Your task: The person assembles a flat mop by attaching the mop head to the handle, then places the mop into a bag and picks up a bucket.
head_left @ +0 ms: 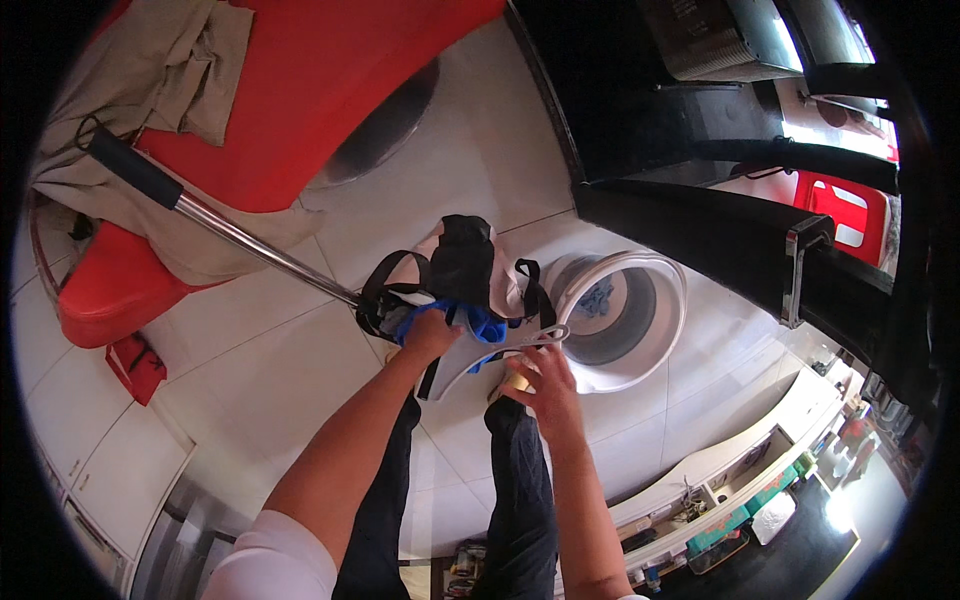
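Note:
My left hand [430, 338] is closed at the upper left edge of a flat grey piece [478, 353], which has a pale curved rim and a looped end; its kind is unclear. Bunched blue cloth [487, 324] lies against that hand and behind the piece. Near the looped end, my right hand [550, 390] has its fingers spread; whether the fingertips touch the rim is hard to tell. Just beyond both hands, a beige and black bag [465, 255] with black straps sits on the floor. A metal pole [265, 247] with a black grip slants down to the bag's left side.
A white bucket [670, 320] with bluish stuff inside stands right of the bag. A red seat [300, 90] with beige cloth [185, 60] over it is at the upper left. Black furniture [690, 230] fills the right, and a cluttered shelf [740, 490] the lower right.

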